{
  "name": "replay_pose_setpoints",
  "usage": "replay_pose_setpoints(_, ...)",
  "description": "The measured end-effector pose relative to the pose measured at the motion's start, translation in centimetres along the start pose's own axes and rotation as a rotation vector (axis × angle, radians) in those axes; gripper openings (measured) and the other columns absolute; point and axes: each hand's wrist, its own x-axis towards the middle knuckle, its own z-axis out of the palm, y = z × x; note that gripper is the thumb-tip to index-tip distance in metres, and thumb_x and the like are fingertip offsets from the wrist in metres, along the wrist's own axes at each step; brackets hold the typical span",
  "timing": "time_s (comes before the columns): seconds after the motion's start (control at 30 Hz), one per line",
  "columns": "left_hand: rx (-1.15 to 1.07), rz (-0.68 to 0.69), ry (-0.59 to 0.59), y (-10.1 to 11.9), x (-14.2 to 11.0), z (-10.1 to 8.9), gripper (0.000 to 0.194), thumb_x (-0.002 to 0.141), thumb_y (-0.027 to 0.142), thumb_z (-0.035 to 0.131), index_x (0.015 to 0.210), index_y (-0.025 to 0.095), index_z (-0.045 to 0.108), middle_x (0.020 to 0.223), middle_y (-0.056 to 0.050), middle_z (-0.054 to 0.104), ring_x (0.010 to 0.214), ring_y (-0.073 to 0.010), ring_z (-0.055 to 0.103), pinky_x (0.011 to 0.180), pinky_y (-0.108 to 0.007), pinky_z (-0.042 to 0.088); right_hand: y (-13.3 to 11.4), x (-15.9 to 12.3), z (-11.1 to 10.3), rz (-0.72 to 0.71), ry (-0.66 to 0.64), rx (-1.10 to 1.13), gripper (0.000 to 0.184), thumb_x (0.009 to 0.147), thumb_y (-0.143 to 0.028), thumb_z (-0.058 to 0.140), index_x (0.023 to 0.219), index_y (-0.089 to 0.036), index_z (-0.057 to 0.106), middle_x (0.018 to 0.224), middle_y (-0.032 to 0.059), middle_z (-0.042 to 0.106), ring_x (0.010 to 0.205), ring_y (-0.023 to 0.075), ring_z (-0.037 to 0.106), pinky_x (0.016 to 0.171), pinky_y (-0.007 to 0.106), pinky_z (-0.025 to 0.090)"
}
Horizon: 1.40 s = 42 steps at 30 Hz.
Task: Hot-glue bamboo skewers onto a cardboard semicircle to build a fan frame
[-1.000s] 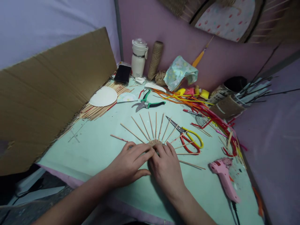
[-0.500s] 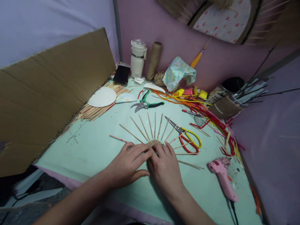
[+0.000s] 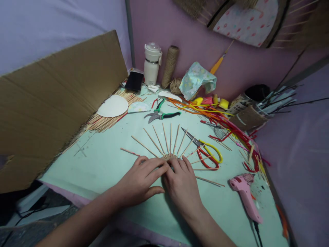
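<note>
Thin wooden sticks (image 3: 170,139) fanned like rays on a pale-green bench (image 3: 108,164), left hand (image 3: 141,178) and right hand (image 3: 182,181) over their brown hub (image 3: 172,156), each grip hidden, cannot tell if closed

Pale green tbl (image 3: 108,164), lots on it. Mid: stick fan (image 3: 170,139), spread approx 9 to 4 o'clock. Green-handled pruners (image 3: 160,116) at 12, red/yel scissors (image 3: 196,141) at 2. Pink glue gun (image 3: 248,202) at 4, cord (image 3: 257,230) twd 5. Stick pile (image 3: 106,124) at 10. White bottle (image 3: 151,70) + twine roll (image 3: 170,67) nr 12, far edge. Col'd strips (image 3: 226,121), bunched, 1–2.
</note>
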Motion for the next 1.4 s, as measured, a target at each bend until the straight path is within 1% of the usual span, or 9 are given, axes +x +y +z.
replay_pose_setpoints(0.1,0.011,-0.018,-0.006,0.08,-0.05,0.05,0.05,0.094,0.043,0.061,0.137,0.019,0.054,0.134,-0.015,0.064,0.126,-0.0264,0.054,0.1,-0.042,0.037,0.01,0.04,-0.01,-0.001,-0.003,0.004,0.027,0.093,-0.018,0.058,0.119,-0.022,0.066,0.111,0.0073,0.067,0.102,0.0238,0.056,0.111,0.044,0.033)
replay_pose_setpoints(0.17,0.036,-0.048,0.018,0.1,-0.16,0.19,0.049,0.095,0.044,0.059,0.137,0.02,0.055,0.134,-0.014,0.064,0.128,-0.0276,0.053,0.101,-0.043,0.035,0.01,0.08,-0.06,0.003,-0.013,0.0,0.028,0.094,-0.019,0.058,0.12,-0.022,0.066,0.112,0.0073,0.067,0.102,0.024,0.056,0.11,0.044,0.033)
replay_pose_setpoints(0.27,0.087,-0.142,0.088,0.03,-0.33,0.44,0.048,0.097,0.048,0.054,0.136,0.02,0.057,0.132,-0.014,0.065,0.129,-0.03,0.053,0.103,-0.046,0.031,-0.06,0.14,-0.21,0.009,-0.036,-0.01,0.03,0.095,-0.022,0.059,0.124,-0.022,0.064,0.11,0.0074,0.067,0.102,0.0248,0.056,0.11,0.044,0.033)
replay_pose_setpoints(0.33,0.115,-0.201,0.113,-0.05,-0.36,0.52,0.048,0.098,0.049,0.051,0.135,0.018,0.058,0.131,-0.014,0.065,0.128,-0.0307,0.054,0.102,-0.046,0.03,-0.12,0.16,-0.32,0.008,-0.044,-0.013,0.033,0.095,-0.023,0.059,0.127,-0.021,0.062,0.111,0.0079,0.066,0.102,0.0252,0.056,0.11,0.044,0.033)
replay_pose_setpoints(0.57,0.131,-0.287,0.148,-0.08,0.01,0.23,0.04,0.102,0.044,0.045,0.128,0.018,0.061,0.127,-0.012,0.07,0.127,-0.027,0.056,0.101,-0.043,0.028,-0.15,0.26,-0.29,0.023,-0.044,-0.013,0.032,0.097,-0.021,0.054,0.128,-0.021,0.061,0.109,0.0072,0.067,0.101,0.0246,0.057,0.11,0.044,0.031)
replay_pose_setpoints(0.87,0.126,-0.286,0.14,-0.07,0.12,0.28,0.038,0.103,0.043,0.045,0.125,0.016,0.061,0.124,-0.01,0.071,0.123,-0.0255,0.059,0.1,-0.041,0.028,-0.22,0.1,-0.26,0.041,-0.05,0.022,0.032,0.099,-0.023,0.051,0.129,-0.021,0.061,0.111,0.0065,0.066,0.102,0.0245,0.056,0.111,0.044,0.028)
replay_pose_setpoints(1.03,0.16,-0.29,0.104,-0.2,0.0,0.61,0.041,0.102,0.044,0.045,0.13,0.018,0.06,0.131,-0.011,0.068,0.128,-0.0275,0.056,0.103,-0.043,0.029,-0.25,0.12,-0.21,0.042,-0.051,0.034,0.032,0.098,-0.022,0.053,0.129,-0.021,0.061,0.112,0.0067,0.066,0.103,0.0248,0.056,0.111,0.044,0.028)
replay_pose_setpoints(1.27,0.161,-0.265,0.08,-0.36,0.06,0.77,0.048,0.104,0.05,0.035,0.131,0.017,0.058,0.132,-0.01,0.068,0.131,-0.025,0.054,0.105,-0.043,0.026,-0.21,0.16,-0.09,0.038,-0.013,0.038,0.032,0.096,-0.02,0.056,0.128,-0.021,0.061,0.11,0.0071,0.066,0.102,0.025,0.058,0.11,0.045,0.03)
replay_pose_setpoints(1.4,0.16,-0.259,0.086,-0.32,0.06,0.77,0.047,0.104,0.049,0.036,0.131,0.017,0.058,0.132,-0.011,0.068,0.131,-0.0254,0.054,0.104,-0.043,0.026,-0.32,0.09,-0.1,0.048,0.014,0.059,0.032,0.096,-0.019,0.054,0.127,-0.021,0.061,0.113,0.0077,0.067,0.104,0.0251,0.058,0.11,0.044,0.032)
